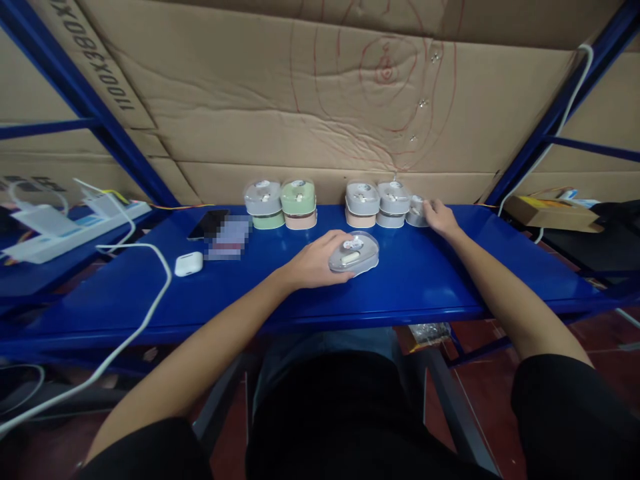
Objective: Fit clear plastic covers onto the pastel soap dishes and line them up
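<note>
My left hand (pixel 320 261) is wrapped around the left side of a grey lidded plastic box (pixel 367 260) at the middle of the blue shelf. The box has a clear domed lid with a pale strip and a small round label on top. At the back right, my right hand (pixel 441 217) grips the right side of another small grey lidded box (pixel 415 215); some of its fingers are hidden. Just left of that box stand two stacks: a grey box on a grey one (pixel 393 200), and a grey box on a pink one (pixel 361 200).
Two more stacks, one grey over green (pixel 265 203) and one green over pink (pixel 299 203), stand at back left. Nearby lie a phone (pixel 207 225) and a white earbud case (pixel 189 264). A white cable (pixel 155 303) crosses the left side. Cardboard (pixel 240 100) walls the back.
</note>
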Action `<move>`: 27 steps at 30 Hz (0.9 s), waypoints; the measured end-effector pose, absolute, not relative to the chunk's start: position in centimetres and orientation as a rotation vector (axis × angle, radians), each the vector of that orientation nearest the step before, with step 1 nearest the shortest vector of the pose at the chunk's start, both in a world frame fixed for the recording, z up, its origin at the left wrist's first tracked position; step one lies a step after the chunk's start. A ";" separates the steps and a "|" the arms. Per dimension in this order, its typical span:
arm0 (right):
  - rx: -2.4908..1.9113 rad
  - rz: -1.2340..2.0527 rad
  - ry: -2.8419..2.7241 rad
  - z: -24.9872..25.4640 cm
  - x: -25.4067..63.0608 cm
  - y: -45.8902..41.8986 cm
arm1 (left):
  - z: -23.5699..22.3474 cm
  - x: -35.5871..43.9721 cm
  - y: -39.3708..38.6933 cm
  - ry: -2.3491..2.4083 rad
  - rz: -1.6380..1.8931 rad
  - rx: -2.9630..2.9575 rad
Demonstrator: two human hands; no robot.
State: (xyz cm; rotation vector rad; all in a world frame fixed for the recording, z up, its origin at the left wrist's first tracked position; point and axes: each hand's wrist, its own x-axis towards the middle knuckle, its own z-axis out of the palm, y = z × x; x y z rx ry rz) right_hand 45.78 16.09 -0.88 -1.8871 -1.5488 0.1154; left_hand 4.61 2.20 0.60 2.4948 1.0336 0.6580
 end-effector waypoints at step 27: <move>-1.234 0.226 -2.408 1.8 37.6 8.3 | -0.3 2.0 5.4 0.953 0.618 2.497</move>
